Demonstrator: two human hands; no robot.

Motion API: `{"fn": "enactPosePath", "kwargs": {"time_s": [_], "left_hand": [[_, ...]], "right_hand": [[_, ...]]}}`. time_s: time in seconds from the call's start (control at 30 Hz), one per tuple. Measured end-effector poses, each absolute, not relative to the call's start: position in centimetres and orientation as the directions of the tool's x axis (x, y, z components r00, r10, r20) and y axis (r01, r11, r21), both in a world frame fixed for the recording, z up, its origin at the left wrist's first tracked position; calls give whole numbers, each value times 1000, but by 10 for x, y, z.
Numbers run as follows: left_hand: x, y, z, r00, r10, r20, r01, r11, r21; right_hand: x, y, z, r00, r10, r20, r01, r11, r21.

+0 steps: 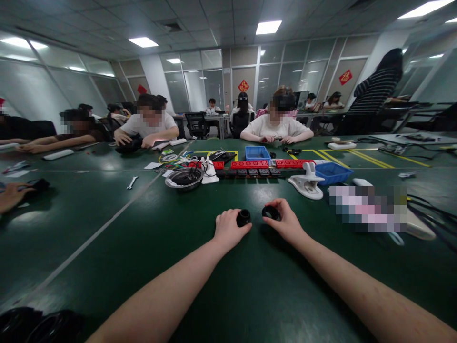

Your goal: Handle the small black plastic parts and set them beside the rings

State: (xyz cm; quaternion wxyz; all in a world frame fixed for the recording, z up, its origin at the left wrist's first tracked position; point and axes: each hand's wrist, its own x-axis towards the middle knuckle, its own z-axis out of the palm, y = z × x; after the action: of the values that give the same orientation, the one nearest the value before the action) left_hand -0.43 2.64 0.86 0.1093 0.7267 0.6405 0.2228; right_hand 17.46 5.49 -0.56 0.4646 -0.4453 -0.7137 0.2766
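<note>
Green and wide, the tabletop [228, 286] fills a bright office with glass walls, and several people sit at its far side. Near the middle of it, both arms of the person reach forward. The left hand [228, 227] has its grip closed around a small black cylindrical part [243, 217], which stands out between the thumb and fingers. The right hand [283, 220] holds a black ring-shaped part [271, 212] in a narrow grip, the fingers curled over its far edge. The two parts are near each other but apart, just above the tabletop; I cannot tell if they touch the surface.

Farther away lies a row of red and black strips [257, 165], and behind it a blue tray [257, 153]. To the right stands a white clamp-like holder [306, 182], just beside a second blue tray [333, 172]. To the left is a round metal bowl [184, 177] with dark things inside, and a small wrench [132, 182] lies well apart. Across the tabletop, two people in white shirts work with their own hands. At the left edge, another person's hand [10, 195] rests on the surface.
</note>
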Motion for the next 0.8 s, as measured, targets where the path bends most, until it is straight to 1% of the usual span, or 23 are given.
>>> {"fn": "enactPosePath", "kwargs": {"time_s": [0.07, 0.13, 0.2, 0.3, 0.37, 0.43, 0.57, 0.67, 0.8], "left_hand": [[-5, 27, 8, 84, 981, 177, 886, -154, 437], [-5, 27, 8, 85, 980, 178, 888, -155, 433], [-5, 27, 7, 82, 979, 186, 883, -158, 441], [-4, 27, 6, 67, 980, 190, 874, -149, 463], [-4, 28, 5, 49, 981, 188, 870, -134, 475], [-4, 28, 5, 38, 980, 197, 863, -131, 487], [-5, 29, 4, 45, 974, 222, 857, -152, 492], [-6, 29, 4, 40, 975, 218, 868, -142, 475], [-7, 28, 3, 32, 979, 202, 879, -124, 461]], "right_hand": [[175, 54, -6, -238, 906, 351, 482, 424, -767], [176, 54, -7, -274, 918, 287, 552, 394, -735], [176, 55, -8, -286, 920, 267, 562, 387, -731], [178, 57, -10, -293, 907, 301, 538, 417, -732], [180, 60, -12, -244, 903, 353, 526, 429, -735], [183, 66, -14, -149, 913, 381, 516, 400, -757], [190, 75, -20, 15, 940, 341, 481, 292, -827], [192, 76, -20, 61, 923, 380, 475, 308, -824], [190, 69, -16, 62, 898, 436, 492, 352, -796]]}}
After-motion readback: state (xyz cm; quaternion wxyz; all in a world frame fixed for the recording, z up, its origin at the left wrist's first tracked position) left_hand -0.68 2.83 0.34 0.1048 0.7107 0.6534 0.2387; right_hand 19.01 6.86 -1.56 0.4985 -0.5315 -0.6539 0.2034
